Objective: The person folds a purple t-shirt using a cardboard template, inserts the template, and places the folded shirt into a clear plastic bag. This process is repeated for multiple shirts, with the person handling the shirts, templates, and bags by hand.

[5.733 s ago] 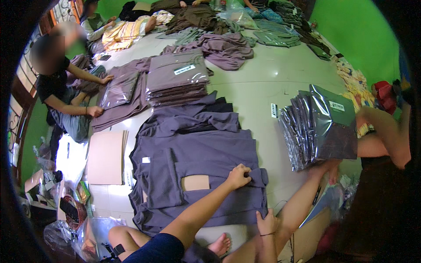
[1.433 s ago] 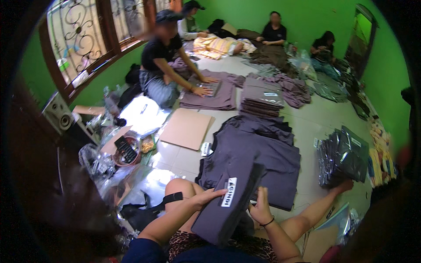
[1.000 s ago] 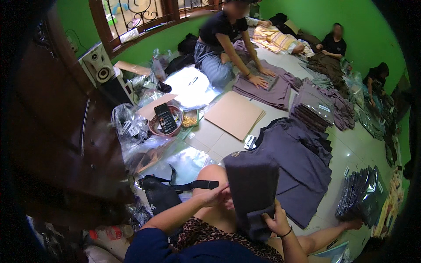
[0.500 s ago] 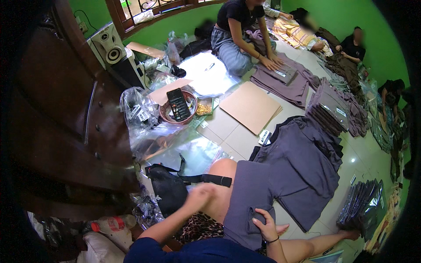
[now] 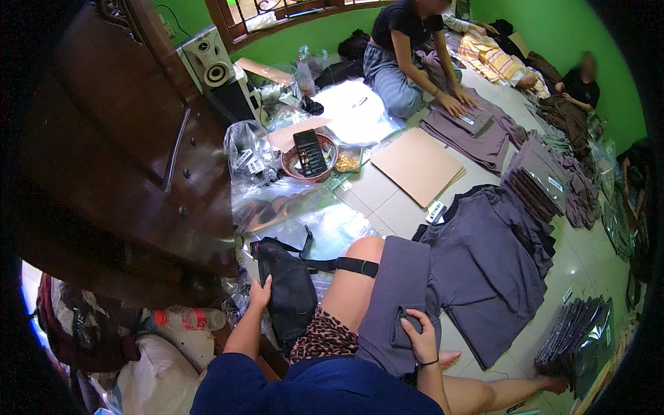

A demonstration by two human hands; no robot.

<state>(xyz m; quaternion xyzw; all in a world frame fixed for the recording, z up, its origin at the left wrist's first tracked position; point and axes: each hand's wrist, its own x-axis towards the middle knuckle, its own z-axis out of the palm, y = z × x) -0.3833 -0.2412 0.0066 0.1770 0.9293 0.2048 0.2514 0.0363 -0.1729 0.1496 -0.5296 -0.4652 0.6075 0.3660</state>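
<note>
A dark grey garment (image 5: 404,270) lies across my bent leg, its near end folded into a thick pad. My right hand (image 5: 420,337) grips that folded end, thumb on top and fingers around the edge. At the left, my left hand (image 5: 260,293) is beside the edge of a black waist bag (image 5: 290,290), thumb and fingers apart and nothing seen in them. The bag's black strap (image 5: 356,265) runs over my thigh. Just right of the garment, a dark grey shirt (image 5: 491,256) is spread on the floor with a paper tag (image 5: 435,211) near its neck.
Brown cardboard sheets (image 5: 418,166) lie ahead. A basket (image 5: 325,166) holds a phone (image 5: 309,153), with clear plastic bags (image 5: 311,207) nearby. Packed clothes (image 5: 574,335) are stacked at right. Across the floor, a person (image 5: 408,55) presses a packed garment (image 5: 470,121). A dark wooden door (image 5: 117,173) stands left.
My left hand has moved left and down, from above my thigh to the black bag's left edge. The right hand keeps its hold on the garment. The view has shifted left.
</note>
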